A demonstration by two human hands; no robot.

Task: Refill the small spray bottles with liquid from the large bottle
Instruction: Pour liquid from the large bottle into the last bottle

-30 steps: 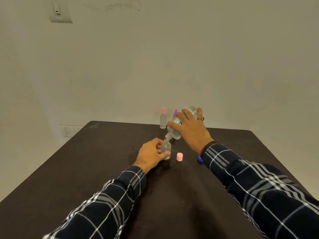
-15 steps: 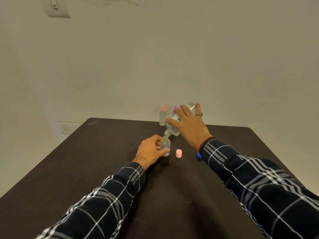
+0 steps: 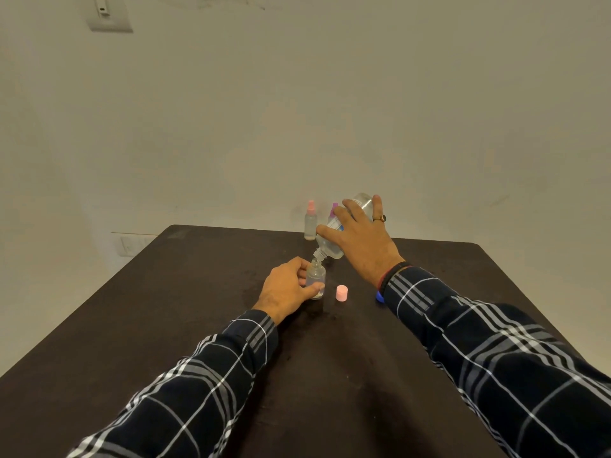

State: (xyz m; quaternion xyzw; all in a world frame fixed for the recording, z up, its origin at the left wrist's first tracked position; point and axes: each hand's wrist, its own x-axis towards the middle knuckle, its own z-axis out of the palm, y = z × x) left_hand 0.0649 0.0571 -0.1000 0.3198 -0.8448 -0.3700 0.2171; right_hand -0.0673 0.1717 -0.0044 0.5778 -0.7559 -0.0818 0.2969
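On the dark table (image 3: 185, 325) my left hand (image 3: 286, 289) grips a small clear spray bottle (image 3: 315, 276) that stands upright with no cap. My right hand (image 3: 360, 241) holds the large clear bottle (image 3: 334, 249) tilted steeply, its open neck just above the small bottle's mouth. A pink cap (image 3: 342, 293) lies on the table just right of the small bottle. A blue cap (image 3: 379, 296) peeks out beside my right sleeve.
Two more small spray bottles stand at the table's far edge by the wall: one with a pink top (image 3: 310, 224), one with a purple top (image 3: 334, 208) mostly hidden behind the large bottle. A wall socket (image 3: 132, 245) sits low on the left.
The large bottle has tipped a little steeper over the small bottle's mouth. My left hand has kept its hold on the small bottle.
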